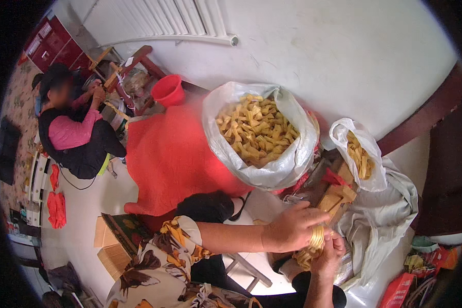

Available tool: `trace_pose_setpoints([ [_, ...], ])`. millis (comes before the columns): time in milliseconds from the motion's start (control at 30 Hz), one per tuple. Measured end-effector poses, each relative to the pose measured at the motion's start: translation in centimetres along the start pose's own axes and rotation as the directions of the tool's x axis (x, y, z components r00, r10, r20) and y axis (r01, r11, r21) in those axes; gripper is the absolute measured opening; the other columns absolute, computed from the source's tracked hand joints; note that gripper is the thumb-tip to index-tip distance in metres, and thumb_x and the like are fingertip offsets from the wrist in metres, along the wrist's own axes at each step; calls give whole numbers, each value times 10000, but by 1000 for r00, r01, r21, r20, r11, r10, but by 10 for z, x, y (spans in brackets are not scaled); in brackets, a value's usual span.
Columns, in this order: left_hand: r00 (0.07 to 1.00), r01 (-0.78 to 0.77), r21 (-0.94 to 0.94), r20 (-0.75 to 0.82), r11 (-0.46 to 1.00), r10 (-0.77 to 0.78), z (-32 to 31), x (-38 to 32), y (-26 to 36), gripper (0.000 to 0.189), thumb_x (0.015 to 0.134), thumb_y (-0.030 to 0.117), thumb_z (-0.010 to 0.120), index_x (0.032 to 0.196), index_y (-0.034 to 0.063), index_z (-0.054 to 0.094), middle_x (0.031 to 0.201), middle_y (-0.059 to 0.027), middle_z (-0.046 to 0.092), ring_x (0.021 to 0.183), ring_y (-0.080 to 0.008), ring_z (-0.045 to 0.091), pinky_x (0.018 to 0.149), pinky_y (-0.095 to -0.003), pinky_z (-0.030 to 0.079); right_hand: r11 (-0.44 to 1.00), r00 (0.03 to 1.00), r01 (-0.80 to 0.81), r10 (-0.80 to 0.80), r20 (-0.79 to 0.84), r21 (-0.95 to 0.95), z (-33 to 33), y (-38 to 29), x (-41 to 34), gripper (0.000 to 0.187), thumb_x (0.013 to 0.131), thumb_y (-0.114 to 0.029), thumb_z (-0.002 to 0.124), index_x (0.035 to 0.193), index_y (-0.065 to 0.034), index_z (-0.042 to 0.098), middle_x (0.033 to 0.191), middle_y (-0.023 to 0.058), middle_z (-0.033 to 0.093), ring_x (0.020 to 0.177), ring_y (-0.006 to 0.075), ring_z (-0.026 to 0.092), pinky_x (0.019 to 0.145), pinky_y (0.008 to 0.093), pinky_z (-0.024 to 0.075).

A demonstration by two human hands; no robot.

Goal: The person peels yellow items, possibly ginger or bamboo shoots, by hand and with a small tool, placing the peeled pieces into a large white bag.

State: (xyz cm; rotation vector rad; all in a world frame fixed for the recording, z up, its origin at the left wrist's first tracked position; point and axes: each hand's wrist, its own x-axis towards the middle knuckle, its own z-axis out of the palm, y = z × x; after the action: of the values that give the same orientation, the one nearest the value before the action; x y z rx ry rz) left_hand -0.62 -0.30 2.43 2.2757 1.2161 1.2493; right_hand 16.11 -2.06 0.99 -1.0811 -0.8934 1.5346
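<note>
Before my lap, my left hand (297, 228) and my right hand (330, 248) meet at a shiny, ribbed gold-yellow piece (316, 236), possibly folded paper or ribbon. The left fingers lie along its upper side; the right fingertips pinch it from below. More gold-yellow pieces (305, 258) hang or lie just under the hands, partly covered by them. Close beyond the fingers stands a wooden block or stand (335, 197). A large white plastic sack (225, 148), open at the top, is full of folded yellow pieces (256, 127). A smaller white bag (376, 154) holds long yellow pieces (358, 156).
Red cloth (165, 161) spreads left of the sack, with a red bucket (168, 90) behind. A seated person (75, 127) works at a wooden frame (138, 61). Grey sheeting (381, 227) drapes at right. A radiator (169, 19) hangs on the wall.
</note>
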Motion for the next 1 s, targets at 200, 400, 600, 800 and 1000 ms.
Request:
trace_pose_setpoints([
  [200, 884, 163, -51, 451, 985, -123, 8, -20, -16, 130, 683, 115, 606, 713, -7, 640, 1169, -160, 578, 868, -295, 638, 655, -403, 516, 908, 976, -9, 100, 195, -419, -16, -9, -5, 269, 925, -216, 546, 914, 39, 631, 831, 68, 635, 759, 127, 561, 704, 270, 458],
  [400, 854, 200, 104, 469, 974, -225, 11, -26, -3, 375, 727, 30, 547, 1096, -34, 567, 1094, -173, 592, 951, -349, 576, 815, -398, 461, 533, 900, 369, 1, 437, -761, -7, 6, -1, 244, 856, -240, 575, 909, -6, 617, 707, 181, 614, 658, 314, 631, 591, 367, 491],
  [600, 884, 60, -266, 461, 962, 73, 5, -15, -11, 207, 776, 16, 538, 975, -22, 580, 1059, -121, 575, 984, -298, 532, 875, -389, 410, 786, 933, 140, 99, 346, -603, -22, 12, -4, 453, 953, -387, 413, 919, 24, 598, 772, 173, 635, 732, 275, 640, 666, 352, 486],
  [800, 951, 300, -599, 251, 742, -182, -26, 8, -6, 111, 835, 29, 571, 803, -56, 634, 923, -117, 636, 864, -216, 644, 774, -311, 510, 935, 829, -258, 344, 441, -245, -26, 16, -17, 578, 934, -536, 381, 738, -29, 577, 595, 2, 492, 524, 90, 411, 481, 229, 306],
  [1000, 930, 357, -487, 264, 797, -255, -31, 7, -15, 111, 831, 50, 596, 847, -55, 626, 905, -97, 639, 828, -212, 637, 734, -305, 508, 884, 781, -468, 408, 473, 10, -26, 27, -20, 566, 915, -548, 415, 694, -45, 549, 523, -9, 412, 462, 85, 329, 439, 230, 240],
])
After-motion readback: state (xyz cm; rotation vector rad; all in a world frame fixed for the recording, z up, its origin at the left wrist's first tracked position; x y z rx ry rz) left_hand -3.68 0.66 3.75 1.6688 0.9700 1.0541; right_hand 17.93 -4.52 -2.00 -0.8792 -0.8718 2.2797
